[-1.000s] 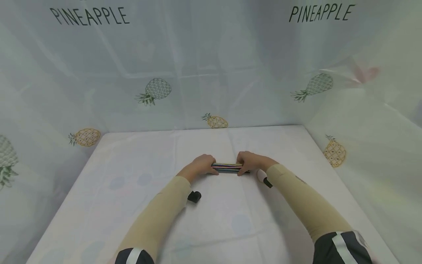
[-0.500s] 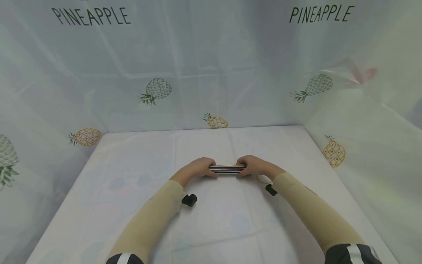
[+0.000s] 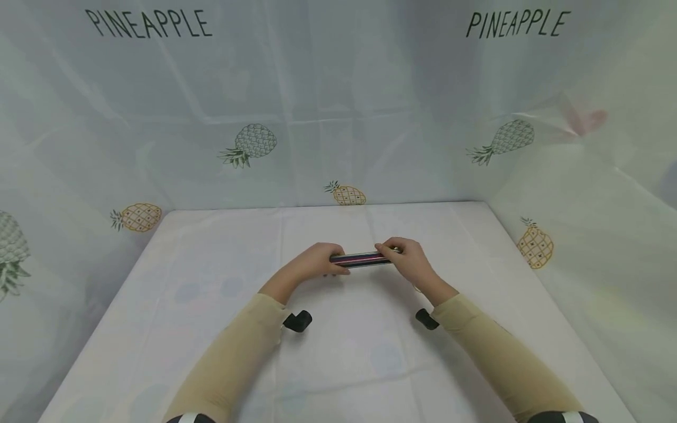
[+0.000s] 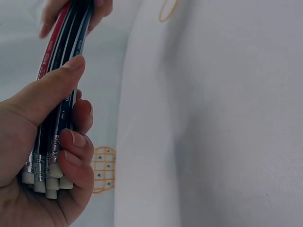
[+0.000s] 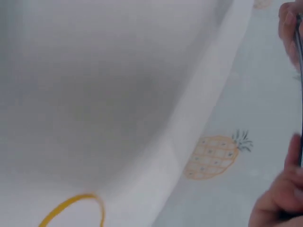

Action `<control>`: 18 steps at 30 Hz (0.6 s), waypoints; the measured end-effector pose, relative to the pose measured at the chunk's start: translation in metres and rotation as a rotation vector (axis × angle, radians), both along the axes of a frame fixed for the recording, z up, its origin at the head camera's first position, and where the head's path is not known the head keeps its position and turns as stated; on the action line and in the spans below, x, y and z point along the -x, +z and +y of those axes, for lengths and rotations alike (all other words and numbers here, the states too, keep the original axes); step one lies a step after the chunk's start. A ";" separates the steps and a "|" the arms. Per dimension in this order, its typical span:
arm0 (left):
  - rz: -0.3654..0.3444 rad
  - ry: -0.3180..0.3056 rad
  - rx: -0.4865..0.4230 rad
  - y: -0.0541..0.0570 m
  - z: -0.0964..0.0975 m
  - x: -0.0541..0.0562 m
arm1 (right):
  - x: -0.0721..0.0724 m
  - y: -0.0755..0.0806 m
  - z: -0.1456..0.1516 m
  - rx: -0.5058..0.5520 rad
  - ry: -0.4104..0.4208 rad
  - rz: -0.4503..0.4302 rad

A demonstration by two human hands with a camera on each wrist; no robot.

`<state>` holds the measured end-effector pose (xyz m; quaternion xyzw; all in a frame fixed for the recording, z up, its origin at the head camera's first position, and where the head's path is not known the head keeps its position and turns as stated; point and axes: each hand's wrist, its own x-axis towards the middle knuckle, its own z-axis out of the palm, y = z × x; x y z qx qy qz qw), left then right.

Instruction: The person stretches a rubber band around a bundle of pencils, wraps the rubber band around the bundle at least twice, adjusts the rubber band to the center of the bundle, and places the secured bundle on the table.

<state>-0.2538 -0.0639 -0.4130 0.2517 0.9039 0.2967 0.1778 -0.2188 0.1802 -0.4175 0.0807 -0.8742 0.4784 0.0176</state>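
Both hands hold a bundle of pencils (image 3: 362, 259) crosswise, its right end slightly higher in the head view. My left hand (image 3: 321, 259) wraps the eraser end, its thumb across the pencils. In the left wrist view, white erasers (image 4: 40, 187) with silver bands stick out at the palm. The pencils there are mostly dark, with one red pencil (image 4: 50, 53). My right hand (image 3: 411, 261) pinches the other end, thumb over the top; its fingers hide the tips. At the right wrist view's edge, only a dark sliver of the bundle (image 5: 301, 94) shows.
A thin yellow loop (image 5: 71, 204), like a rubber band, shows near the right wrist. White cloth covers the table (image 3: 338, 352). Pineapple-printed sheeting (image 3: 338, 117) stands behind the table and along both sides. A black wrist camera (image 3: 298, 321) sits below the left wrist.
The bundle has come up a little and its right end has tilted upward. My right hand has turned, bringing its thumb over the pencils. My left hand has shifted slightly left, still gripping.
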 end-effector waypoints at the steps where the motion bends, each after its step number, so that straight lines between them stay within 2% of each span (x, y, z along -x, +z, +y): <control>1: 0.003 0.006 -0.006 0.002 -0.001 -0.001 | -0.002 0.002 -0.003 0.034 -0.041 0.027; 5: 0.032 0.026 -0.031 0.010 -0.003 -0.006 | -0.008 0.005 -0.009 0.132 -0.134 0.149; 10: 0.087 0.042 -0.107 0.018 -0.007 -0.011 | -0.010 0.004 -0.013 0.225 -0.188 0.283; 14: 0.109 0.119 -0.204 0.023 -0.011 -0.014 | -0.010 0.006 -0.016 0.295 -0.238 0.373; 18: 0.147 0.207 -0.274 0.026 -0.013 -0.019 | -0.012 0.010 -0.019 0.364 -0.284 0.407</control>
